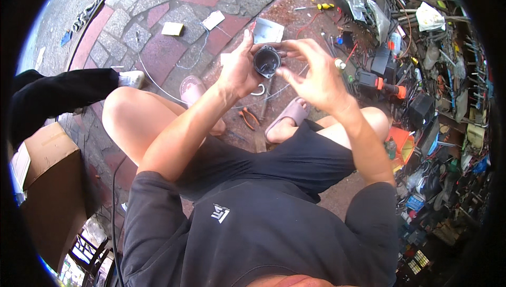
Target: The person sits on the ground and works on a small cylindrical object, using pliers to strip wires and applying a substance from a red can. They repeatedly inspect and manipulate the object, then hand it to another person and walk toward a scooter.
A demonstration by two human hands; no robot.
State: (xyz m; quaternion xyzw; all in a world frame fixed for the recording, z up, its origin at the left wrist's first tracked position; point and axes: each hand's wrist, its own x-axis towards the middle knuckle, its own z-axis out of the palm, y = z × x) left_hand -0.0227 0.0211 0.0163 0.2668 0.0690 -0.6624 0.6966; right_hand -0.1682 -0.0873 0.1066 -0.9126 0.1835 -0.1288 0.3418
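Note:
Above my lap I hold a round black housing (266, 61), hollow like a cup, its open side facing up toward me. My left hand (237, 71) is closed around its left side, with the thumb pointing up and away. At the right side my right hand (319, 76) has its fingers bent, fingertips at the far edge and thumb close to the near right rim. Small parts show inside the housing, too dark to make out. Below it on the ground, between my feet, lie orange-handled pliers (249, 119) and a white hook-shaped piece (258, 90).
Tools and scrap crowd the right side, with a black and orange power tool (382, 85) and a yellow-handled screwdriver (316, 7). A white paper (268, 31) and small boxes (172, 28) lie ahead. Left are a cardboard box (52, 150) and another person's dark-trousered leg (74, 89).

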